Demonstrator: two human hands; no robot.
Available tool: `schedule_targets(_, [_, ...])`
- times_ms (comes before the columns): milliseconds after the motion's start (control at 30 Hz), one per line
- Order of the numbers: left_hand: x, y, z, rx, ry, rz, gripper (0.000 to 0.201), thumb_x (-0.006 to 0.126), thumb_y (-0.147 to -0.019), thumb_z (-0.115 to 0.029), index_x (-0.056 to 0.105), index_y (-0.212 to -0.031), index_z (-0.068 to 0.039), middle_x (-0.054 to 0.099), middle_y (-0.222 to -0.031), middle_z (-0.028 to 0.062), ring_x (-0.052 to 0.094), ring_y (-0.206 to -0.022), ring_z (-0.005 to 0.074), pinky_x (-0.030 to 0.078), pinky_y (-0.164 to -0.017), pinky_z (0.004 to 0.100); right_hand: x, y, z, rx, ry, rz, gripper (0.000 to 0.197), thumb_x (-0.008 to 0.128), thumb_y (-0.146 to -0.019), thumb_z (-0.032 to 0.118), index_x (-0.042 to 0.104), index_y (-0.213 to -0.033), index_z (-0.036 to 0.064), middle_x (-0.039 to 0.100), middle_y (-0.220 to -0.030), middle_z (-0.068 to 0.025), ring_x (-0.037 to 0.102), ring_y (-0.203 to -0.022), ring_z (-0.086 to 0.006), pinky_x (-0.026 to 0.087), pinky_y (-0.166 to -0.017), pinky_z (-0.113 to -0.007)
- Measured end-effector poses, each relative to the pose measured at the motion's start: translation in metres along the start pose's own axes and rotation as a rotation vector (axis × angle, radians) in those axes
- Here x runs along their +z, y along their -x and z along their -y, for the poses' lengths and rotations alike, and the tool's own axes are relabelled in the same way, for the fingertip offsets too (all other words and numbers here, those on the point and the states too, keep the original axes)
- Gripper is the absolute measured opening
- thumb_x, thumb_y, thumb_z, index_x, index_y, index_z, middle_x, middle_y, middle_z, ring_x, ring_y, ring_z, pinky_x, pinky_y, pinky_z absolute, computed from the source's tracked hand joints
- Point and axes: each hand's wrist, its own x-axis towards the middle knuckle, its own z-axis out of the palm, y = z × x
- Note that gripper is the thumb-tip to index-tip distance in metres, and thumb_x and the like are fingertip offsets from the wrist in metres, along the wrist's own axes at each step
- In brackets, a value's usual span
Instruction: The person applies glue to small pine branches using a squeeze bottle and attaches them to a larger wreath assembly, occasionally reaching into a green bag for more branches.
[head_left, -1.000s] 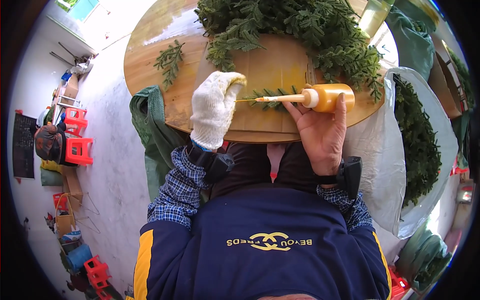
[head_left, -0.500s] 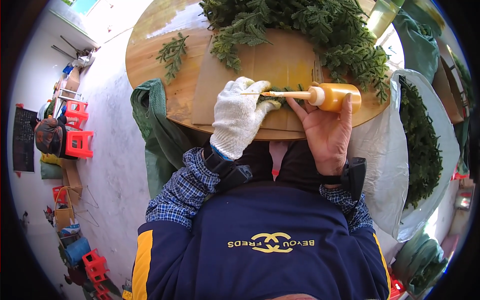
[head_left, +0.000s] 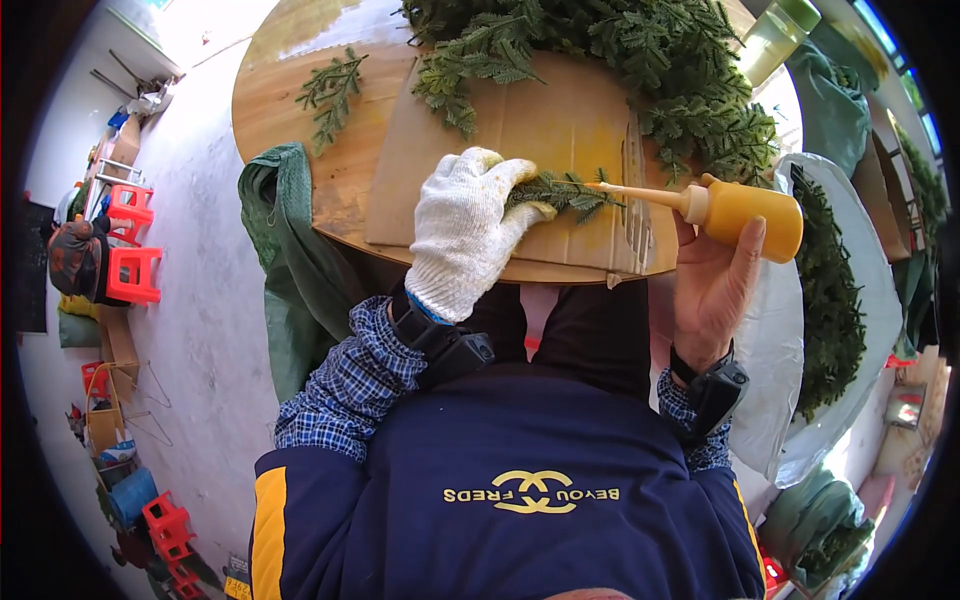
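My left hand [head_left: 468,222], in a white knitted glove with yellowish stains on its fingertips, pinches a small green fir sprig [head_left: 580,196] at its left end. The sprig lies over a sheet of brown cardboard [head_left: 500,112] on the table. My bare right hand [head_left: 712,285] is wrapped round a squeeze bottle [head_left: 752,218] of orange-yellow liquid. The bottle is tilted on its side, its long pale nozzle pointing left, with the tip at the sprig. Yellow stains mark the cardboard around there.
A heap of fir branches [head_left: 690,80] covers the round wooden table's far side. One loose sprig [head_left: 333,95] lies at the left. A lidded drink bottle [head_left: 775,42] stands far right. A white sack of greenery [head_left: 775,330] is beside me; green sacking [head_left: 285,230] hangs off the table's left edge.
My right hand has drawn the squeeze bottle to the right, bringing the nozzle tip from over the glove to the sprig. More of the sprig shows now. The left hand keeps its pinch.
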Motion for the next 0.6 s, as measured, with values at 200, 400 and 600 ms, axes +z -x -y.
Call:
schedule_targets(200, [0.001, 0.000, 0.001, -0.004, 0.023, 0.005, 0.036, 0.077, -0.066, -0.025, 0.067, -0.095, -0.008, 0.060, -0.091, 0.0096, 0.056, -0.086, 0.0273, 0.047, -0.075, 0.0372, 0.005, 0.003, -0.008, -0.039, 0.097, 0.018, 0.041, 0.056, -0.092, 0.029, 0.046, -0.125, 0.0067, 0.055, -0.118, -0.0172, 0.056, -0.108, -0.0295, 0.048, -0.091, -0.043])
schedule_targets(400, [0.000, 0.001, 0.001, -0.002, 0.028, 0.012, 0.036, 0.076, -0.066, -0.025, 0.067, -0.095, -0.007, 0.060, -0.091, 0.0094, 0.056, -0.086, 0.0271, 0.047, -0.075, 0.0368, 0.014, 0.001, -0.015, -0.056, 0.138, 0.067, 0.040, 0.057, -0.092, 0.024, 0.046, -0.126, 0.0067, 0.056, -0.119, -0.0172, 0.057, -0.107, -0.0287, 0.049, -0.090, -0.042])
schedule_targets(600, [0.000, 0.000, 0.000, 0.001, 0.025, 0.026, 0.035, 0.076, -0.066, -0.025, 0.066, -0.095, -0.007, 0.060, -0.090, 0.0095, 0.056, -0.085, 0.0269, 0.047, -0.075, 0.0367, 0.014, 0.001, -0.020, -0.066, 0.178, 0.081, 0.040, 0.058, -0.091, 0.020, 0.045, -0.126, 0.0059, 0.055, -0.119, -0.0182, 0.056, -0.108, -0.0284, 0.049, -0.090, -0.042])
